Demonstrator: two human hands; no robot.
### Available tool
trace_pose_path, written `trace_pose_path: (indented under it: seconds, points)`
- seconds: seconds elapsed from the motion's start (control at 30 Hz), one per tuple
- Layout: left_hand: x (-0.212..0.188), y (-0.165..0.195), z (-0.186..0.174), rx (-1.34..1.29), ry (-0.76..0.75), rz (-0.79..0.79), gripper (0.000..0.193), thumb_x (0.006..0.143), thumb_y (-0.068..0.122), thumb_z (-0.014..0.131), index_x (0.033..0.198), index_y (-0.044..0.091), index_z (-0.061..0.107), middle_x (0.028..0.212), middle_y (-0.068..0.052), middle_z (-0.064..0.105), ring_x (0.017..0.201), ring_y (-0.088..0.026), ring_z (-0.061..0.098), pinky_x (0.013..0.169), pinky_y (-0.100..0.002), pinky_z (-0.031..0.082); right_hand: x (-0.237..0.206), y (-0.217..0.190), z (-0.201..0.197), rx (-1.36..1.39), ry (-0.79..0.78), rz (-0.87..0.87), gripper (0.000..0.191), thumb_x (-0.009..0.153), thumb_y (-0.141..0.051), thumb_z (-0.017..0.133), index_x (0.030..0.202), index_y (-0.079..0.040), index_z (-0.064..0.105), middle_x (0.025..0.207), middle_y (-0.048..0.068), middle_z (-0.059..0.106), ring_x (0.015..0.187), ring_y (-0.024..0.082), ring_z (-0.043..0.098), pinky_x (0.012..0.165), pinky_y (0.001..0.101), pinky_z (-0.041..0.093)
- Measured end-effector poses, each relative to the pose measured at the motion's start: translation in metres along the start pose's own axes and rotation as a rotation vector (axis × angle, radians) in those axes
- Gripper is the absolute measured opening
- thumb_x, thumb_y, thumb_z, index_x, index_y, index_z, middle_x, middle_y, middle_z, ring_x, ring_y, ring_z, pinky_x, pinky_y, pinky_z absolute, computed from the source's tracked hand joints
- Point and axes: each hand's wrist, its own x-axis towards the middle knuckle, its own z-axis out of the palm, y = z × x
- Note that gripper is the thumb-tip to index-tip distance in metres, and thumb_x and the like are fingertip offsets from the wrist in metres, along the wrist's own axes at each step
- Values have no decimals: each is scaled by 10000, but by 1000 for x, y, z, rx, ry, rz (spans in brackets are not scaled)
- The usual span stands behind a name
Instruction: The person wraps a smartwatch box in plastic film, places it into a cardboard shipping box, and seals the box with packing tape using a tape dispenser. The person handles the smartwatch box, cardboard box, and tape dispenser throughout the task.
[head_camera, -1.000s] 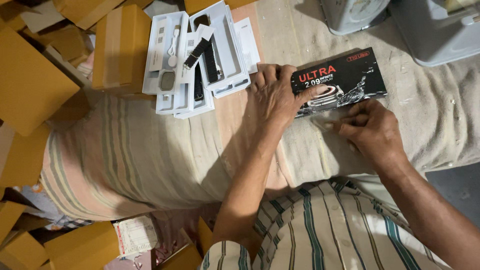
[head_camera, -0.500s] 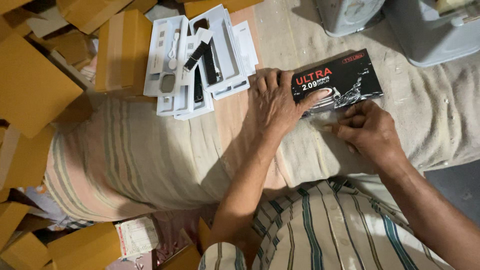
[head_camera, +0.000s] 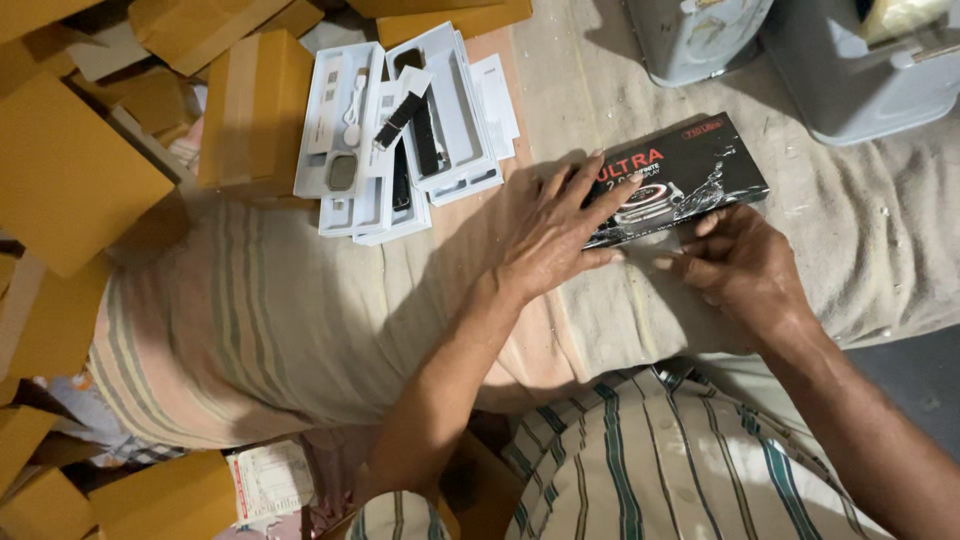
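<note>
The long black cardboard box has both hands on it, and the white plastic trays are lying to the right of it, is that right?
Not quite. The head view shows the white plastic trays lying to the left of the long black cardboard box, not the right. The left hand does press on the box, and the right hand touches its near edge.

striped cloth (head_camera: 250, 330) (faded) bears white trays (head_camera: 400, 130), black box (head_camera: 690, 175).

black box (head_camera: 700, 175): left end hidden under left hand (head_camera: 555, 235) | grey containers (head_camera: 860, 70): cut off, top edge | right hand (head_camera: 745, 270): fingertips' grip unclear
</note>
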Motion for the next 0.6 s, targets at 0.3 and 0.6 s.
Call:
trace_pose_path:
  seconds: [0.3,0.6]
  points:
    - [7,5,-26,-314,-252,-134,941,761,175,797,1586,298,361,1505,-169,519,1297,-354,607,1119,-443,477,1,-24,-10,106,-21,-118,386,853,87,749,1042,-88,462,923,63,643,770,101,636,580,230,489]
    - [17,-19,-40,-416,-104,39,696,807,133,712,1469,108,501,1207,-205,719,1115,-346,695,984,-438,525,27,-30,5,-120,16,-398,395,888,57,780,1018,-58,425,995,89,647,980,154,713,846,289,641]
